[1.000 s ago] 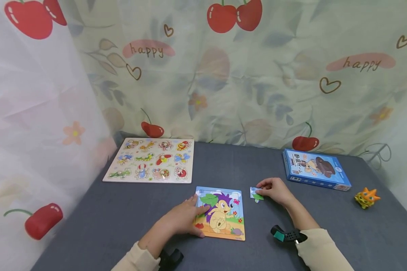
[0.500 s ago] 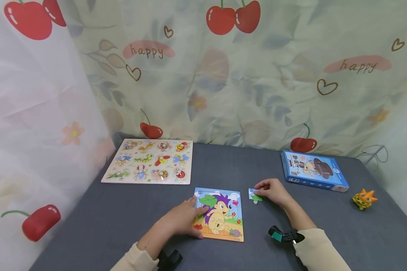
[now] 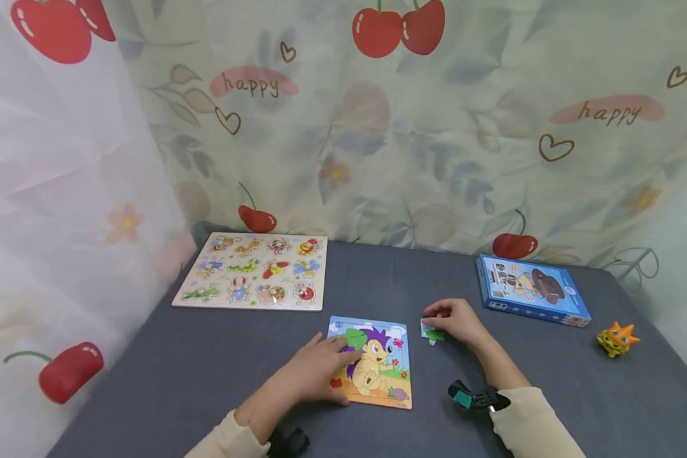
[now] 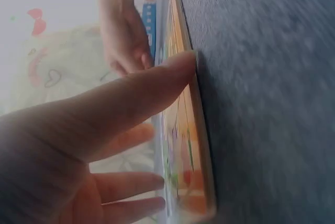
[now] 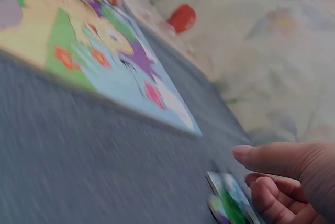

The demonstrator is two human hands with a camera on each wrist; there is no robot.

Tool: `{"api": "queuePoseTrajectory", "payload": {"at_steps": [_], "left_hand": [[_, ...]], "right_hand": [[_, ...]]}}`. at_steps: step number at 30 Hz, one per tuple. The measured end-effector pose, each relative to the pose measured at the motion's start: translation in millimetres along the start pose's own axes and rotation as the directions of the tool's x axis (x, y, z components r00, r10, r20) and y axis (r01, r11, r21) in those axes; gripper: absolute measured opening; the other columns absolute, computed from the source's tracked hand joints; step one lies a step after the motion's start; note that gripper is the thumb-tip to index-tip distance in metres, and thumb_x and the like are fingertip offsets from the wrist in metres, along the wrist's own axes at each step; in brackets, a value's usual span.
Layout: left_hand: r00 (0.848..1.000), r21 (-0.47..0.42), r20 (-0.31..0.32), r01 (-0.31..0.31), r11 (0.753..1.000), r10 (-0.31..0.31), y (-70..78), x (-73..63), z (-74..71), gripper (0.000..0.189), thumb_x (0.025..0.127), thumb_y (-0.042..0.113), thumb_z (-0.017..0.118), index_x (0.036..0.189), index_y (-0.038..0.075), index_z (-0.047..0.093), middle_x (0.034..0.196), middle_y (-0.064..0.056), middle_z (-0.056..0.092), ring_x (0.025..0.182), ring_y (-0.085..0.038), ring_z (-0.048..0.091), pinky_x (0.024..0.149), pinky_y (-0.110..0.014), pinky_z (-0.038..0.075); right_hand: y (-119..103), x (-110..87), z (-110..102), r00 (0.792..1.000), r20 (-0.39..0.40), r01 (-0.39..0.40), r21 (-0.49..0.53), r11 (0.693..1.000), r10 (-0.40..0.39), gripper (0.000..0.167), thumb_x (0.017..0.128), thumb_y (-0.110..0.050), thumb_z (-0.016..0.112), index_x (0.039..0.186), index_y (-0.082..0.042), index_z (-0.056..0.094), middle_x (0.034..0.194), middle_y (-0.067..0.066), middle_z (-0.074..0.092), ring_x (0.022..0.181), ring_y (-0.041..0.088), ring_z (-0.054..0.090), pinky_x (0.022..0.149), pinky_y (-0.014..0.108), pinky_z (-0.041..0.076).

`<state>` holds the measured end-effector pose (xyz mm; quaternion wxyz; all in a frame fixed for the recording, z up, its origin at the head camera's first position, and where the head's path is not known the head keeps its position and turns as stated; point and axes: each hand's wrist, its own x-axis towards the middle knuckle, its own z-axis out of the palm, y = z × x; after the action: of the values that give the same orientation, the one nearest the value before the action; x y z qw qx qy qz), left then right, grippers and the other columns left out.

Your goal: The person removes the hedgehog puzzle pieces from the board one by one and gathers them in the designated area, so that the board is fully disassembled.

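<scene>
A hedgehog jigsaw puzzle [image 3: 372, 369] lies flat on the dark grey table in the head view. My left hand [image 3: 316, 372] rests at its left side, fingers spread over the picture and the thumb by its lower edge. To the puzzle's right lies a small blue and green jigsaw piece [image 3: 433, 335], partly hidden by my right hand [image 3: 457, 321]. In the right wrist view, the thumb of that hand stands apart from the jigsaw piece [image 5: 230, 198], while its other fingers are loosely bent close beside it. Whether they touch it is unclear.
A wooden insect peg board [image 3: 257, 272] lies at the back left. A blue box [image 3: 534, 289] sits at the back right, with an orange and yellow toy figure [image 3: 618, 339] in front of it. Printed curtains [image 3: 412, 127] hang behind and to the left.
My left hand's fingers have spread and drawn back slightly across the puzzle. The right hand has shifted a little leftward over the jigsaw piece, which stays in about the same place.
</scene>
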<state>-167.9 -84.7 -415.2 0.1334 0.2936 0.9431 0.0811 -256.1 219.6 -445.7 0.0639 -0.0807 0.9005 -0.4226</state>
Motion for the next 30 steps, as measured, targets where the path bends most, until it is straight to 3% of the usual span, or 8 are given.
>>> {"api": "queuePoseTrajectory", "payload": {"at_steps": [3,8,13,19,30], "left_hand": [[1.000,-0.013,-0.006,-0.019,1.000,0.019,4.3,2.8,1.7,0.080,0.069,0.052,0.076,0.138,0.024,0.047,0.144,-0.011,0.043,0.136,-0.029,0.037,0.111,-0.054,0.025],[1.000,-0.066,-0.007,0.005,0.998,-0.006,9.5,7.3,4.5,0.079,0.066,0.051,0.079,0.134,0.020,0.051,0.143,-0.013,0.043,0.134,-0.032,0.037,0.105,-0.056,0.033],[1.000,-0.077,-0.005,0.020,0.997,-0.020,11.4,8.7,5.0,0.077,0.067,0.051,0.078,0.133,0.020,0.053,0.144,-0.013,0.042,0.134,-0.030,0.038,0.100,-0.052,0.041],[1.000,-0.067,0.001,0.009,0.998,-0.009,11.1,9.0,6.8,0.077,0.069,0.052,0.076,0.135,0.020,0.051,0.146,-0.014,0.040,0.136,-0.030,0.035,0.101,-0.049,0.041],[1.000,-0.043,-0.007,-0.005,0.999,0.004,10.7,9.2,6.3,0.077,0.070,0.053,0.075,0.135,0.019,0.051,0.145,-0.015,0.040,0.136,-0.031,0.036,0.102,-0.048,0.040]], "right_hand": [[-11,3.1,13,0.999,-0.002,0.043,-0.004,0.999,-0.043,0.023,0.081,-0.015,0.072,0.097,0.002,0.069,0.076,0.006,0.060,0.067,0.014,0.048,0.055,0.022,0.040],[-31,9.1,37,0.994,0.051,0.094,0.005,0.996,-0.094,0.028,0.078,-0.013,0.074,0.101,0.002,0.068,0.079,0.005,0.060,0.070,0.014,0.049,0.057,0.020,0.041],[-48,14.0,54,0.971,0.168,0.172,0.008,0.985,-0.171,0.028,0.078,-0.015,0.075,0.101,0.001,0.068,0.077,0.003,0.060,0.068,0.012,0.050,0.058,0.019,0.042],[-57,18.9,67,0.937,0.252,0.251,0.001,0.968,-0.243,0.023,0.079,-0.015,0.074,0.097,-0.002,0.070,0.075,0.002,0.062,0.062,0.007,0.052,0.055,0.020,0.045],[-70,18.9,77,0.918,0.303,0.281,-0.045,0.959,-0.255,0.024,0.080,-0.010,0.072,0.102,-0.002,0.070,0.086,0.008,0.057,0.065,0.009,0.049,0.054,0.020,0.043]]}}
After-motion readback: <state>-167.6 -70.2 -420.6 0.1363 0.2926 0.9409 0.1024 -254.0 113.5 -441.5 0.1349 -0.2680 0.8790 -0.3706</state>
